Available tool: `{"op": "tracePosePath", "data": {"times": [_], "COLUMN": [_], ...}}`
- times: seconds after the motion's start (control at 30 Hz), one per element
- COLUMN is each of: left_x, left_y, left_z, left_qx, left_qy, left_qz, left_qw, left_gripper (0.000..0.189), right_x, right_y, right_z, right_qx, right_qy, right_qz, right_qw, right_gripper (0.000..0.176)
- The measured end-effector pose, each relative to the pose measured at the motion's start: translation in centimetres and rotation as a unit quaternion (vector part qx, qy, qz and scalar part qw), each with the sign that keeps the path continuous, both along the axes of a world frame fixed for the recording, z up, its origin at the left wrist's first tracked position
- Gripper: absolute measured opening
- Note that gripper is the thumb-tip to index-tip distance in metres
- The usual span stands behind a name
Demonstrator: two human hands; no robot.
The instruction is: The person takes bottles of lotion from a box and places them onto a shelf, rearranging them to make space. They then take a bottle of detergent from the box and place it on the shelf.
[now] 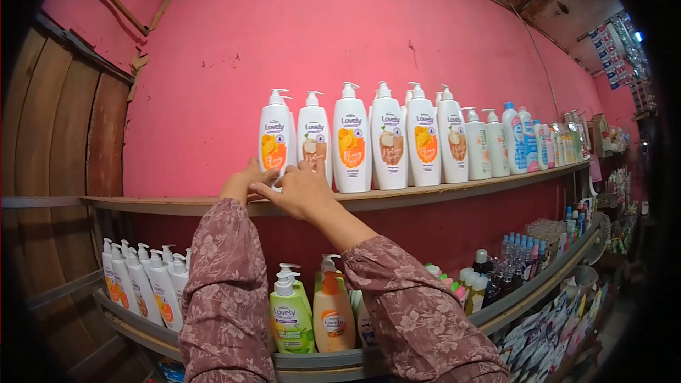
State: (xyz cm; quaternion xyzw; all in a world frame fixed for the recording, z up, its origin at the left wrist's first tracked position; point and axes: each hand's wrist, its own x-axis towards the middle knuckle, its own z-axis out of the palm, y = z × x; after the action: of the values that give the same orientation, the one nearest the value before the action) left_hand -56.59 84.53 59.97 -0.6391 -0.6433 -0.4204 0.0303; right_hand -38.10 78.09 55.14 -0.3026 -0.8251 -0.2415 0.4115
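Observation:
A white pump bottle point(275, 128) labelled "Lovely", with an orange print, stands upright at the left end of the bottle row on the upper shelf. My left hand point(242, 180) is at its lower left side, fingers closed against the base. My right hand point(305, 191) reaches in front of the same base, thumb and fingers spread apart. Its fingertips overlap the lower part of a second white pump bottle point(313, 124) with a brown print; whether they press on it is hard to see. My hands hide the bottoms of both bottles.
More white pump bottles point(352, 135) continue rightward along the wooden upper shelf point(397, 197). Below are white pump bottles point(143, 284), a green pump bottle point(291, 320) and an orange one point(334, 312). A pink wall point(319, 28) rises behind; wooden boards point(42, 120) stand at left.

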Motion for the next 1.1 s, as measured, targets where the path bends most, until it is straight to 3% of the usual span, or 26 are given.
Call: {"op": "tracePosePath", "data": {"times": [0.03,0.13,0.17,0.2,0.27,0.4,0.5,0.57,0.6,0.67,0.77,0.83,0.93,1.0,1.1], "left_x": [0.9,-2.3,-0.7,0.8,1.9,5.7,9.6,12.7,14.2,19.1,27.3,33.8,43.7,50.5,59.2], "left_y": [-2.7,0.9,-2.0,-5.4,-6.9,-10.5,-14.6,-17.1,-18.4,-21.4,-26.9,-31.2,-36.8,-40.5,-47.8], "left_z": [-0.4,-0.1,0.0,0.3,0.3,-2.5,-6.4,-9.7,-11.3,-15.0,-21.4,-25.2,-31.8,-36.0,-42.4], "left_qx": [0.0,0.132,0.141,0.15,0.292,0.474,0.529,0.472,0.464,0.476,0.451,0.448,0.354,0.255,-0.001], "left_qy": [-0.016,0.023,0.016,0.007,0.038,0.079,0.132,0.106,0.167,0.186,0.29,0.246,0.135,0.04,-0.149], "left_qz": [0.015,0.095,0.096,0.097,0.051,-0.068,-0.165,-0.272,-0.281,-0.391,-0.471,-0.586,-0.728,-0.799,-0.86], "left_qw": [1.0,0.986,0.985,0.984,0.954,0.874,0.822,0.832,0.824,0.766,0.701,0.628,0.572,0.543,0.488], "left_gripper": [0.088,0.087,0.083,0.079,0.068,0.046,0.032,0.024,0.021,0.017,0.023,0.02,0.017,0.015,0.011], "right_x": [0.4,0.9,2.0,3.4,6.8,15.1,20.0,22.8,24.3,28.3,34.6,39.3,44.7,47.0,49.4], "right_y": [-0.5,1.6,1.8,1.6,0.7,-4.6,-9.9,-15.0,-17.7,-22.5,-30.9,-36.6,-45.0,-50.6,-58.3], "right_z": [0.0,-0.5,0.0,-0.4,-1.2,-5.6,-10.3,-13.5,-15.4,-19.6,-27.3,-31.5,-37.6,-40.6,-45.4], "right_qx": [0.009,0.113,0.086,0.103,0.137,0.106,0.073,0.037,0.01,-0.056,-0.251,-0.32,-0.329,-0.272,-0.236], "right_qy": [0.013,0.146,0.158,0.198,0.271,0.25,0.191,0.149,0.135,0.069,0.142,0.25,0.466,0.558,0.65], "right_qz": [0.025,0.238,0.256,0.294,0.369,0.32,0.281,0.247,0.23,0.237,0.254,0.232,0.163,0.099,0.003], "right_qw": [1.0,0.954,0.95,0.929,0.879,0.908,0.937,0.957,0.964,0.967,0.923,0.884,0.805,0.778,0.722], "right_gripper": [0.065,0.04,0.028,0.028,0.028,0.028,0.028,0.026,0.025,0.024,0.028,0.035,0.048,0.058,0.06]}}
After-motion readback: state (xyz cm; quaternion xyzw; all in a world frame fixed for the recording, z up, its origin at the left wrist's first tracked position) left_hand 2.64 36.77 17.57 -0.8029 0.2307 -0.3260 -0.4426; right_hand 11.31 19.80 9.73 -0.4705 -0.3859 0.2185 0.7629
